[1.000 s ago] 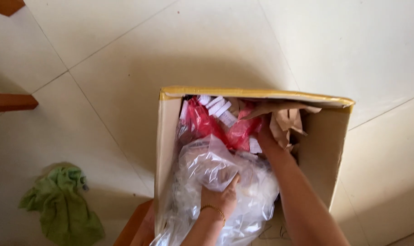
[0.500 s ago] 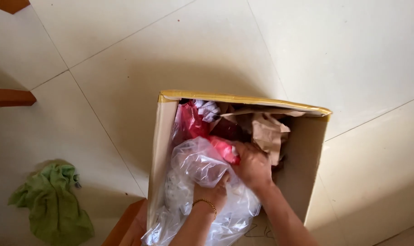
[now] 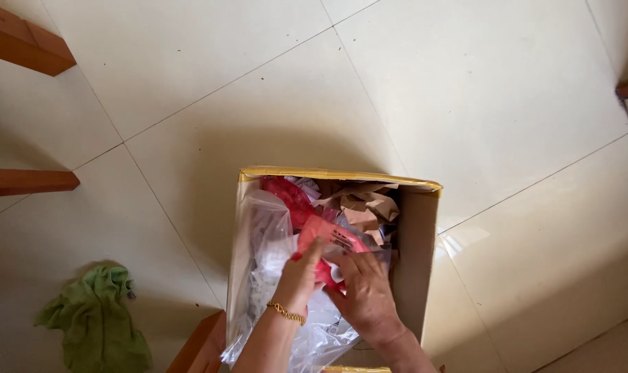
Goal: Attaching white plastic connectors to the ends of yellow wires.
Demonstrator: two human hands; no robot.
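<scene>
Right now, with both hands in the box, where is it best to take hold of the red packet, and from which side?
Probably its near lower edge, from above through the open top of the cardboard box. The red packet lies slanted on the clear plastic bag, and the left hand and right hand already meet there.

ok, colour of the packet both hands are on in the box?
Red, the packet held by the left hand and right hand; clearest in the head view.
</scene>
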